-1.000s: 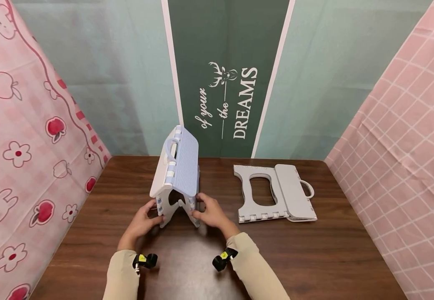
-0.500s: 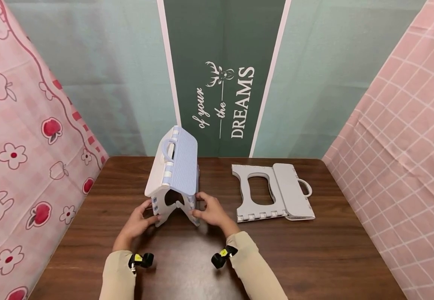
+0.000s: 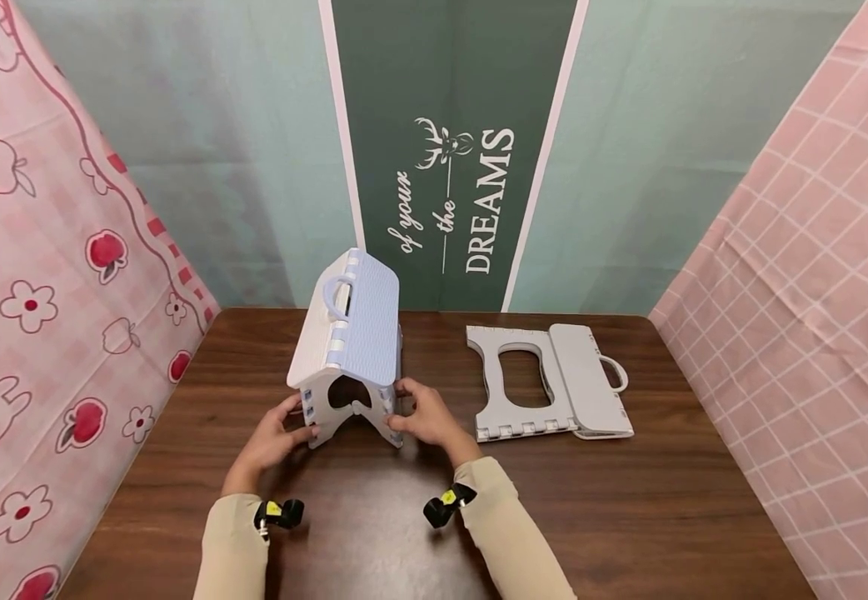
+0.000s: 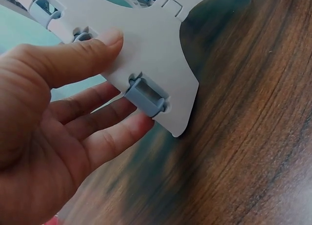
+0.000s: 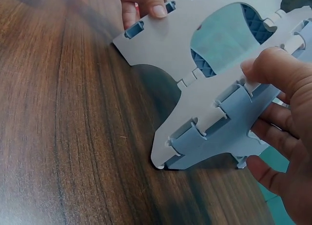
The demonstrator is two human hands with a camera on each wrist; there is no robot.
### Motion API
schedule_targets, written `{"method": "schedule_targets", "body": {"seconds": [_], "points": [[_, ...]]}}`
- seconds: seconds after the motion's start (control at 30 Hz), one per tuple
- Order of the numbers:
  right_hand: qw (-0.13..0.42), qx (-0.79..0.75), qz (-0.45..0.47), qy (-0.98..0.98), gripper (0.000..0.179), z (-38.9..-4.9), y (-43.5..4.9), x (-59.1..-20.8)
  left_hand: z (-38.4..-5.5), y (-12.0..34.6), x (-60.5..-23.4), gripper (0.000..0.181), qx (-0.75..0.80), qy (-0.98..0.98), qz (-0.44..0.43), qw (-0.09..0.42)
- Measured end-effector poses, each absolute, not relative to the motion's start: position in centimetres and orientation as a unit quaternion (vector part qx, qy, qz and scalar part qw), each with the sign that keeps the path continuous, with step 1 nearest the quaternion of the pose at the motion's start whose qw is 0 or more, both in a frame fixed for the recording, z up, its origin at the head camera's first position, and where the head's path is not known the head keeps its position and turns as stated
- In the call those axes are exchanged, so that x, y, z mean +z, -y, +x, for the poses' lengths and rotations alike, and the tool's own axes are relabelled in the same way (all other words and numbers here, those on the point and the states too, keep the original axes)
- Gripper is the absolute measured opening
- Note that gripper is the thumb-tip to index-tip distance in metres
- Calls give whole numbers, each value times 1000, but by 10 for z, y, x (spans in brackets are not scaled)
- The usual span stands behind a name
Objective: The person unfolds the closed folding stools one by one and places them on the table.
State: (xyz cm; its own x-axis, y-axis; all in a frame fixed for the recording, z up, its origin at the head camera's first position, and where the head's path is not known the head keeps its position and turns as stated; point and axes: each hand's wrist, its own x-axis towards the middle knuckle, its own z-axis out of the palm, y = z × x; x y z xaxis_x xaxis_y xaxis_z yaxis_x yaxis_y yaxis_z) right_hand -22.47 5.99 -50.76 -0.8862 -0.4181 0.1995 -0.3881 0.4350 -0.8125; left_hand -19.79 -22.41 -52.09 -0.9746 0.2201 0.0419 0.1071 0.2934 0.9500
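Observation:
A folding step stool (image 3: 374, 321) in white and light blue stands half-unfolded on the table, its top peaked like a roof with a blue loop handle (image 3: 335, 297) on the ridge. My left hand (image 3: 271, 439) pinches the edge of its left leg panel (image 4: 156, 54), thumb on the near face and fingers behind, as the left wrist view shows. On the other side my right hand (image 3: 428, 418) grips the right leg panel (image 5: 195, 110), thumb on the hinged edge and fingers on the blue outer side. The legs' far ends are hidden in the head view.
To the right, a second folding stool (image 3: 572, 379), light grey and folded flat, lies on the brown wooden table (image 3: 374, 517). A green curtain (image 3: 254, 167) hangs behind the table; pink patterned cloths (image 3: 816, 250) hang at both sides.
The stool's left half has swung outward to the left along with my left hand, so the legs stand wider apart. My right hand keeps its hold; the flat stool has not moved.

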Motion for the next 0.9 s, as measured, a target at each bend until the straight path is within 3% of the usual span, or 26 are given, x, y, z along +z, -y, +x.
{"method": "schedule_targets", "body": {"seconds": [0.9], "points": [[33, -512, -227, -827, 41, -226, -65, -510, -201, 231, -523, 57, 567, -817, 94, 49]]}}
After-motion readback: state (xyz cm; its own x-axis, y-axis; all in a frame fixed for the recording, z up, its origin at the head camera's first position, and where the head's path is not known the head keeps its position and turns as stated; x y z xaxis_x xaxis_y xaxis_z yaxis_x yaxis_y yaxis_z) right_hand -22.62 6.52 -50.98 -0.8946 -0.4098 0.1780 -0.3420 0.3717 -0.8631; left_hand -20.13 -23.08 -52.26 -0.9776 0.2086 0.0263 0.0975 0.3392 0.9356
